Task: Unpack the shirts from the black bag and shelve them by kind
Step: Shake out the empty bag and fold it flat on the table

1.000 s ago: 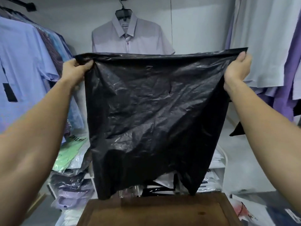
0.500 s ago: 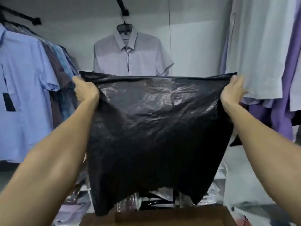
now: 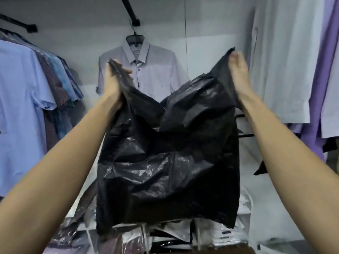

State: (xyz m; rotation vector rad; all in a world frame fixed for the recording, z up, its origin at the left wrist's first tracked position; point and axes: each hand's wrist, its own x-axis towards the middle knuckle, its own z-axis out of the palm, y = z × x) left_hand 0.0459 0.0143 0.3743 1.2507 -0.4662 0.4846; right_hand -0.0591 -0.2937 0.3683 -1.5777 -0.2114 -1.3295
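Fingers (image 3: 236,57) blurred, pinching black bag (image 3: 165,162)

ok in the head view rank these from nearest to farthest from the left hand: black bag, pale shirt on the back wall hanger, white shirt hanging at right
1. black bag: its top corner is pinched in the left hand.
2. pale shirt on the back wall: just right of that hand, behind it.
3. white shirt hanging at right: across the frame, past the right hand.

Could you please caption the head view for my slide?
Both hands, left and right, hold up a limp black bag before hanging shirts.
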